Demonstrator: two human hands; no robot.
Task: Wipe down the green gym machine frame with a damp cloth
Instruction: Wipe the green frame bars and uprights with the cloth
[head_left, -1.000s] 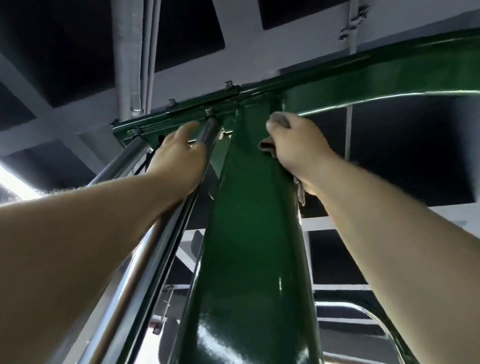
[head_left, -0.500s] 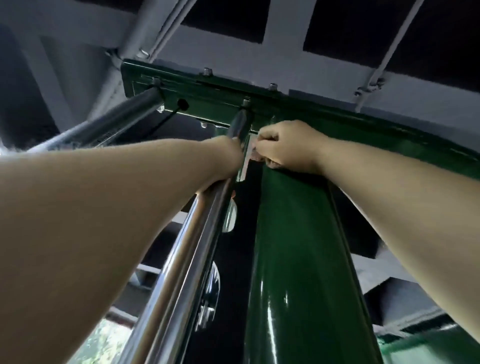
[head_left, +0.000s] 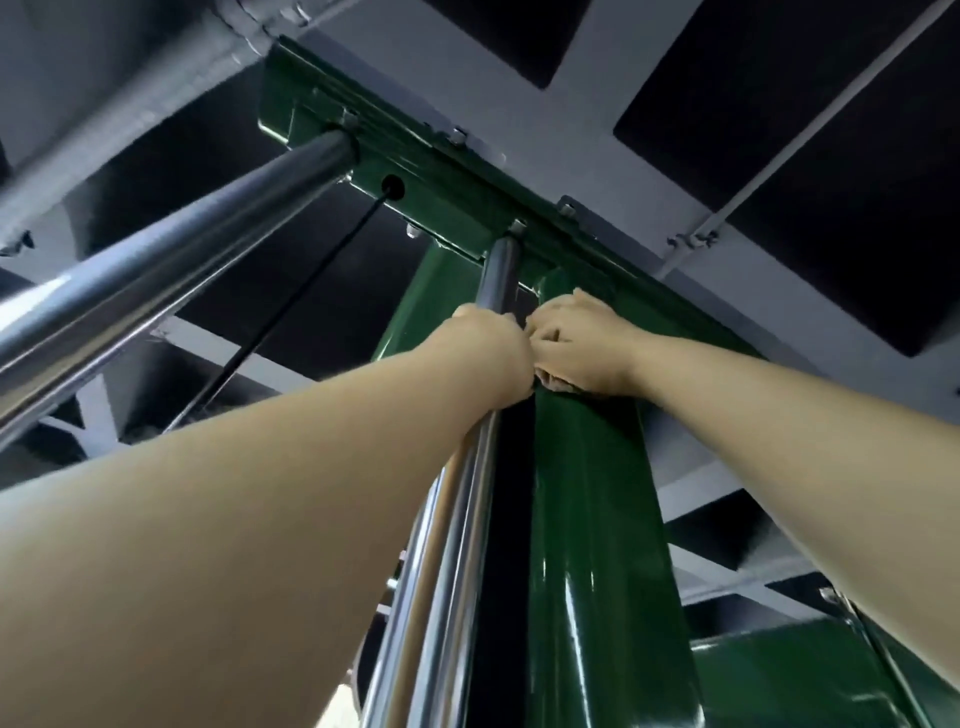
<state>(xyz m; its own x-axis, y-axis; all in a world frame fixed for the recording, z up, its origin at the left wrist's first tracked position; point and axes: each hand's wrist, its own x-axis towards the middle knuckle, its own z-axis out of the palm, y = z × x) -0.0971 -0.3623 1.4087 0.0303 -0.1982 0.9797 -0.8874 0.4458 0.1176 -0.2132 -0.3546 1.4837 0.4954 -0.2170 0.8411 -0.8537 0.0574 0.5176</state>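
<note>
Head view. Change on record: the right hand (head_left: 576, 353) had moved leftward across the top of the green upright (head_left: 597, 519) and now touched the left hand (head_left: 493, 358), where a second before the two were apart.

- Right hand: fingers curled tight on a bunched cloth (head_left: 551, 383), pressed against the upright just below its joint. Only a grey, crumpled scrap of the cloth showed under the palm.
- Left hand: fingers wrapped round the near chrome rod (head_left: 457, 545), back of the hand to the camera.
- Green upright: glossy painted metal, rounded face, long bright streaks of reflection; it ran from the bottom edge up to the green top beam (head_left: 441, 202).
- Green top beam: flat plates, sharp edges, bolt heads along the top.
- Near chrome rod: polished, round, just beside the upright, with a narrow dark gap between them.
- Far chrome rod (head_left: 156, 275): same finish, well apart to the left, with open room between.
- Black cable (head_left: 291, 312): thin, taut, entering a round hole in the beam.
- Ceiling (head_left: 582, 104): grey ribs, dark recessed panels, close above the beam.
</note>
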